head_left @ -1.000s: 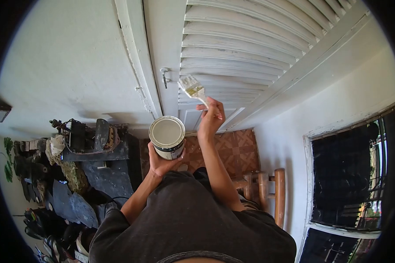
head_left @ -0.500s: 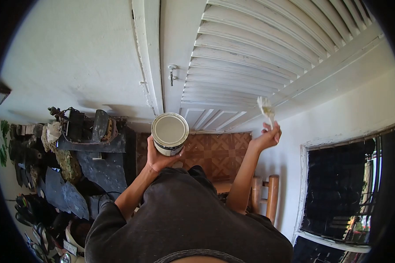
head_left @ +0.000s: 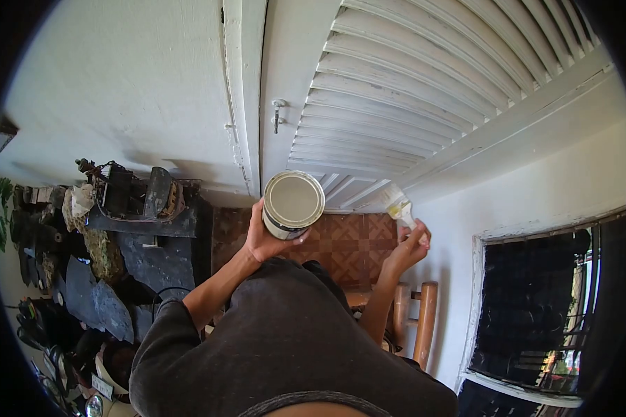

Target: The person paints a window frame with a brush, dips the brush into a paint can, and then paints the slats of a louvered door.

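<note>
My left hand (head_left: 263, 235) is wrapped round the side of a paint can (head_left: 294, 199), which is uncovered and shows pale paint inside its rim. In my right hand (head_left: 410, 248), the fingers are closed on the handle of a paintbrush (head_left: 398, 204). Its bristles are whitish with a yellowish patch and point up and to the left, toward the lower part of a white louvred door (head_left: 389, 97). The brush overlaps the door's bottom edge in this view. A metal handle (head_left: 278, 115) sits on the door's left side.
At the left, a dark shelf (head_left: 161, 258) is crowded with old metal parts. A wooden chair (head_left: 426, 323) stands by the right wall, near a dark window (head_left: 535, 299) in a white frame. Brown patterned tiles (head_left: 337, 243) cover the floor below the door.
My right hand has come down and to the left, and the brush now tilts left. The can in my left hand has shifted right and slightly up in view.
</note>
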Motion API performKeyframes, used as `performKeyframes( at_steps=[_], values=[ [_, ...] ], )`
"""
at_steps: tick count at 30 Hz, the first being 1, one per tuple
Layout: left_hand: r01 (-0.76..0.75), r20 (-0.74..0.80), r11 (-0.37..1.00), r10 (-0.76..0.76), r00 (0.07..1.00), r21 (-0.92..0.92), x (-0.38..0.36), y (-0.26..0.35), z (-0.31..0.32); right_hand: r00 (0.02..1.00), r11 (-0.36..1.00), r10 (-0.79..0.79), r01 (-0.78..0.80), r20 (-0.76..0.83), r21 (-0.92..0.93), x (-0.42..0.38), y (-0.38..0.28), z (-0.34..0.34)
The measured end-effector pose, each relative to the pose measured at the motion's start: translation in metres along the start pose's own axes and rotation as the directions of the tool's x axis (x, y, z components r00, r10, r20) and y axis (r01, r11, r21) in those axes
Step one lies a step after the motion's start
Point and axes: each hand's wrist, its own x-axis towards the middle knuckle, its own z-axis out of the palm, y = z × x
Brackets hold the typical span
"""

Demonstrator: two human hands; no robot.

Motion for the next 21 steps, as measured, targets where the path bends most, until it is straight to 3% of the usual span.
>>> performKeyframes(
  at_steps=[5,8,12,16,18,21],
  values=[
    [0.045,0.034,0.998,-0.047,0.998,0.048,0.006,-0.004,0.007,0.989,0.985,-0.144,0.145,-0.017,0.097,0.022,-0.047,-0.002],
    [0.054,0.062,0.994,-0.06,0.996,0.098,0.008,-0.005,0.008,0.99,0.96,-0.142,0.135,0.01,0.246,0.02,-0.085,0.004],
    [0.035,0.069,0.98,-0.05,0.996,0.196,0.005,-0.009,0.011,0.971,0.939,-0.219,0.182,0.098,0.29,0.009,-0.124,0.014],
    [0.047,0.074,0.978,-0.063,0.995,0.203,0.004,-0.011,0.006,0.89,0.907,-0.35,0.244,0.293,0.345,-0.012,-0.139,0.025],
    [0.059,0.089,0.976,-0.079,0.993,0.208,0.004,-0.012,0.004,0.786,0.883,-0.461,0.356,0.412,0.307,-0.022,-0.142,0.035],
    [0.078,0.101,0.982,-0.097,0.99,0.174,0.001,-0.015,0.006,0.729,0.911,-0.406,0.275,0.551,0.308,-0.031,-0.142,0.042]
  ],
)
